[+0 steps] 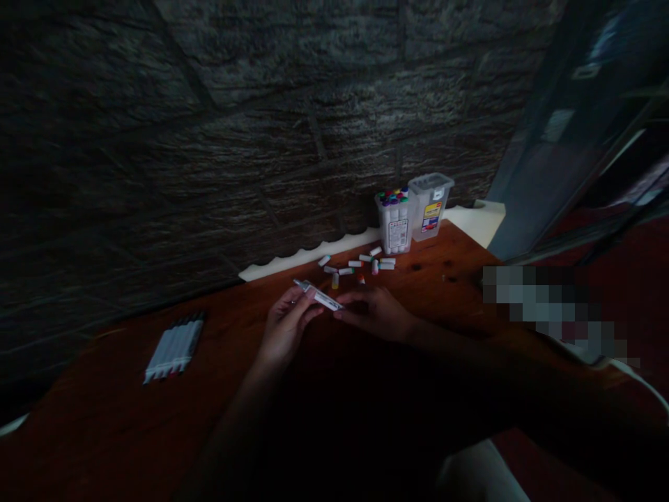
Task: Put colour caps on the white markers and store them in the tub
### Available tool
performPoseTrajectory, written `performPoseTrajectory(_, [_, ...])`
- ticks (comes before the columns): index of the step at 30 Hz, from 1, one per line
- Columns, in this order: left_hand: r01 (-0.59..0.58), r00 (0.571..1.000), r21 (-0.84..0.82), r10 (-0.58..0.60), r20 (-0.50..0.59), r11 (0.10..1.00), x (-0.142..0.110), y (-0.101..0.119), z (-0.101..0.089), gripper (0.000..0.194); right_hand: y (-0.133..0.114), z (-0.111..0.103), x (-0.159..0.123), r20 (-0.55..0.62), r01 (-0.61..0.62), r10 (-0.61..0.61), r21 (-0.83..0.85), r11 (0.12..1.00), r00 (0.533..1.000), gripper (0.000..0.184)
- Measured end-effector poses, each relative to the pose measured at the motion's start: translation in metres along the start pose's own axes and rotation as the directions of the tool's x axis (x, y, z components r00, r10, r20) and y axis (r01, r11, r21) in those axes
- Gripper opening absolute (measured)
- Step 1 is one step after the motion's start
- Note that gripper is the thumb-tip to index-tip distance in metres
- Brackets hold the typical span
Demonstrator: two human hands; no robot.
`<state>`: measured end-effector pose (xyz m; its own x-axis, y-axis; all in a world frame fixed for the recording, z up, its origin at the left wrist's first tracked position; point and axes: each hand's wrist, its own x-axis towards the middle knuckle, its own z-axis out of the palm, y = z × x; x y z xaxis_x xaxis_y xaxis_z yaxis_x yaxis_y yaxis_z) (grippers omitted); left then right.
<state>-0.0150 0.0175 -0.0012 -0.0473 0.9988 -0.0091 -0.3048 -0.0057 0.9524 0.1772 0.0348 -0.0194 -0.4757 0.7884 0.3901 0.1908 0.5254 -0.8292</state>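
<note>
A white marker (pixel 325 300) is held at a slant over the table, its thin grey tip end pointing up and left. My left hand (pixel 285 324) grips it near that end, thumb on top. At the marker's lower right end, the thumb and fingers of my right hand (pixel 379 312) close on its dark end. Just beyond my hands lie several loose white marker caps (pixel 346 271) with coloured ends. Off to the left, a row of white markers (pixel 175 348) lies side by side, uncapped as far as the dim light shows.
At the back right stand a clear box full of markers (pixel 396 226) with coloured tops and a second clear plastic box (pixel 431 209) with a label. The wooden table (pixel 235 355) meets a white scalloped strip (pixel 313 252) and a dark stone wall (pixel 251 139).
</note>
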Motion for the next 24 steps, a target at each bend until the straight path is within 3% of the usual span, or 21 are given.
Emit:
performPoseTrajectory(7, [0.037, 0.994, 0.058, -0.031, -0.102, 0.998, 0.001, 0.0, 0.002, 0.031, 0.004, -0.006, 0.003, -0.074, -0.051, 0.043, -0.111, 0.992, 0.996, 0.015])
performPoseTrajectory(15, [-0.007, 0.998, 0.139, 0.015, -0.059, 0.99, 0.002, -0.003, -0.001, 0.029, 0.008, -0.007, 0.003, -0.091, -0.036, 0.023, -0.153, 0.988, 0.996, 0.016])
performPoseTrajectory(20, [0.026, 0.998, 0.172, -0.014, -0.069, 0.985, 0.005, -0.006, -0.002, 0.033, 0.015, -0.01, 0.005, -0.128, -0.056, 0.044, -0.088, 0.995, 0.991, 0.02])
performPoseTrajectory(24, [0.03, 0.995, 0.141, -0.016, -0.097, 0.99, 0.0, 0.008, 0.003, 0.038, 0.021, -0.013, 0.008, -0.188, -0.065, 0.05, -0.076, 0.995, 0.981, 0.021])
